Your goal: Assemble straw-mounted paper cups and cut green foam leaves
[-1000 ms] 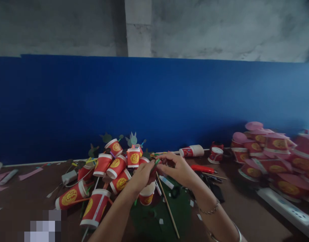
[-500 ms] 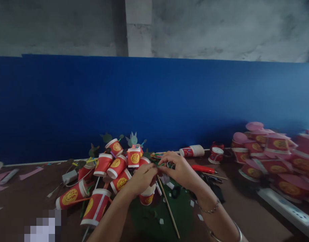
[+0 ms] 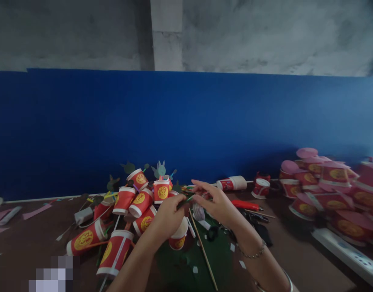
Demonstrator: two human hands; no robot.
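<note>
My left hand (image 3: 170, 214) is closed, its thumb and fingers pinched on a thin green strip (image 3: 189, 198); whether this is a straw or paper I cannot tell. Just right of the strip, my right hand (image 3: 213, 202) has its fingers stretched and apart, the thumb close to the strip's end. Beneath the hands are a red and white paper cup (image 3: 178, 237), a pale ribbed roll (image 3: 199, 211) and a long wooden stick (image 3: 204, 251). Left of my left hand lies a heap of red paper cups with yellow emblems (image 3: 140, 202), some with straws through them.
Pink-topped red cups (image 3: 335, 174) are piled at the right, behind a white power strip (image 3: 347, 251). A red-handled tool (image 3: 245, 204), scissors (image 3: 259, 217) and stacked cups (image 3: 232, 182) lie beyond my right hand. White paper scraps (image 3: 195, 269) dot the green mat (image 3: 180, 275). A blue panel (image 3: 186, 125) stands behind.
My hands have drawn slightly apart. The right fingers have opened away from the green strip, and the left hand has shifted a little left with it.
</note>
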